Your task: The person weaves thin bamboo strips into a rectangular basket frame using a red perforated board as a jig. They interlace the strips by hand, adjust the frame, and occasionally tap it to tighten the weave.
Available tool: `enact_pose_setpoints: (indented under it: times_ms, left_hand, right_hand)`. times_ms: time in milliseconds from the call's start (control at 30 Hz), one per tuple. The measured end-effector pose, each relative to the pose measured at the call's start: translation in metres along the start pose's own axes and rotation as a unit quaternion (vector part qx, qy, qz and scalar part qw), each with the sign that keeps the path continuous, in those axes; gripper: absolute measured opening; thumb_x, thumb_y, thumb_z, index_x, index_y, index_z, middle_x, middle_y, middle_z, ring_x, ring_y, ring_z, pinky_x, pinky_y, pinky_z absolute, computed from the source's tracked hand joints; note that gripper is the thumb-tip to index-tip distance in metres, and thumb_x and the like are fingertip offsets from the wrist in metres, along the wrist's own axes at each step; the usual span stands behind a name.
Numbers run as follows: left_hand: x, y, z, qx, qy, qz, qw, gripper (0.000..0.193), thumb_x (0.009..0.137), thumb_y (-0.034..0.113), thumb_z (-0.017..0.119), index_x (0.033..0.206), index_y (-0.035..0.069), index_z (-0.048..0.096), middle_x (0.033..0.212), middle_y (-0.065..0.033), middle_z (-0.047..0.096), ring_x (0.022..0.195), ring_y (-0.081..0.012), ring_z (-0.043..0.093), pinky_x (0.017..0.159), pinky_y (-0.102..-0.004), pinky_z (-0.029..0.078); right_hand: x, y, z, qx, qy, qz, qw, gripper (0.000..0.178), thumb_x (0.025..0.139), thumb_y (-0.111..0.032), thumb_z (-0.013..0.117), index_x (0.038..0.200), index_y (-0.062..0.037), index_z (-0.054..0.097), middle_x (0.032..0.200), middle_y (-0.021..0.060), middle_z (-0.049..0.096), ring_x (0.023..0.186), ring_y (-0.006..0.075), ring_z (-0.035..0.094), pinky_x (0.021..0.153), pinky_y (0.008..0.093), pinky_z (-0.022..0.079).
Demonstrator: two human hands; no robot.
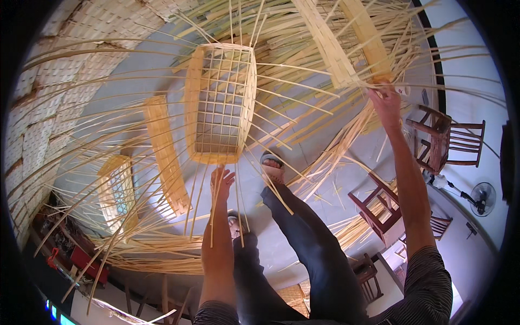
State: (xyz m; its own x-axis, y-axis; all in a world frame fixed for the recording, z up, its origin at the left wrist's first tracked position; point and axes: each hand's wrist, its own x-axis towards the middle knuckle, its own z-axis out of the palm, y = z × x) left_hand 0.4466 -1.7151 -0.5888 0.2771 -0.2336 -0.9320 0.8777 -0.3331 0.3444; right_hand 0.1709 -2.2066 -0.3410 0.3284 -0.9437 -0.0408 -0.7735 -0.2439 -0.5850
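Note:
A rectangular open-grid bamboo basket (247, 97), with long loose strip ends radiating from its sides, is in front of me. At its near end is my left hand (221, 183), its fingers loosely bent and apart; it looks to be at or just below the woven edge, but contact is hard to tell. My right arm reaches out to the far right. There my right hand (386, 105) is closed with fingertips pinched on thin bamboo strips (360, 82), by the near ends of two flat woven bamboo bands (369, 38).
Loose bamboo strips (303, 103) spread over the grey floor beyond and to the right. Left lie a woven band (165, 154) and a smaller woven basket (116, 189). Wooden chairs (433, 135) and a fan (482, 197) stand right. Woven matting (70, 81) covers the left side.

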Motion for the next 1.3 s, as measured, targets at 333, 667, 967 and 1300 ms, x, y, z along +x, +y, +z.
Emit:
enact_pose_setpoints:
  times_ms: [333, 667, 967, 1300]
  left_hand:
    - [0.058, -0.022, 0.011, -0.112, -0.056, 0.069, 0.990, 0.042, 0.090, 0.026, 0.074, 0.124, 0.011, 0.055, 0.111, -0.0118, 0.068, 0.091, -0.0248, 0.071, 0.074, -0.0368, 0.060]
    - [0.028, -0.029, 0.089, -0.206, -0.089, 0.157, 0.962, 0.040, 0.089, 0.023, 0.074, 0.123, 0.008, 0.058, 0.116, -0.0108, 0.064, 0.100, -0.0272, 0.066, 0.081, -0.0428, 0.059]
    - [0.078, 0.063, 0.248, -0.170, -0.116, 0.188, 0.960, 0.045, 0.092, 0.037, 0.071, 0.121, 0.006, 0.055, 0.112, -0.0120, 0.066, 0.094, -0.0275, 0.071, 0.075, -0.0387, 0.058]
    - [0.053, 0.052, 0.255, -0.097, -0.066, 0.124, 0.985, 0.065, 0.092, 0.053, 0.067, 0.132, 0.007, 0.046, 0.121, -0.0127, 0.061, 0.081, -0.0266, 0.071, 0.067, -0.0350, 0.055]
  right_hand:
    - [0.054, 0.052, 0.038, -0.012, -0.029, -0.103, 0.994, 0.030, 0.083, -0.019, 0.079, 0.103, 0.0021, 0.073, 0.093, 0.0113, 0.074, 0.083, 0.0164, 0.069, 0.075, 0.0294, 0.052]
    - [0.052, 0.056, 0.013, -0.081, -0.039, -0.065, 0.994, 0.037, 0.083, -0.022, 0.081, 0.108, 0.0017, 0.067, 0.087, 0.0125, 0.075, 0.078, 0.0146, 0.069, 0.070, 0.0304, 0.054]
    - [0.053, 0.061, 0.169, 0.013, -0.108, -0.129, 0.986, 0.054, 0.083, -0.026, 0.081, 0.127, -0.0037, 0.061, 0.122, 0.0148, 0.066, 0.108, 0.0273, 0.067, 0.095, 0.0355, 0.053]
    - [0.011, 0.108, 0.164, 0.352, -0.048, 0.054, 0.933, 0.056, 0.091, -0.014, 0.072, 0.141, -0.0039, 0.051, 0.120, 0.0145, 0.063, 0.114, 0.0244, 0.060, 0.099, 0.0356, 0.048]
